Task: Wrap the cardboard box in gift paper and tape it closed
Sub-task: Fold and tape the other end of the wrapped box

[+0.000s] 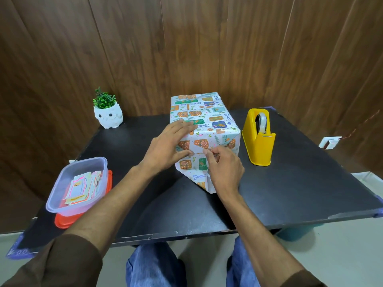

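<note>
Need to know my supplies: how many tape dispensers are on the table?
1. The yellow tape dispenser stands on the black table, just right of the wrapped box. No other shows; the box could hide something behind it.

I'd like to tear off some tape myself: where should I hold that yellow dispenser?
Probably grip the yellow tape dispenser from above, across its two flat side walls near the taller back end. Its low front carries the cutting blade, so keep your hand clear of that edge; the roll sits exposed between the walls.

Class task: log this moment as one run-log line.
left hand: flat on wrapped box | right hand: pressing tape on near flap | tape dispenser: beside box
</note>
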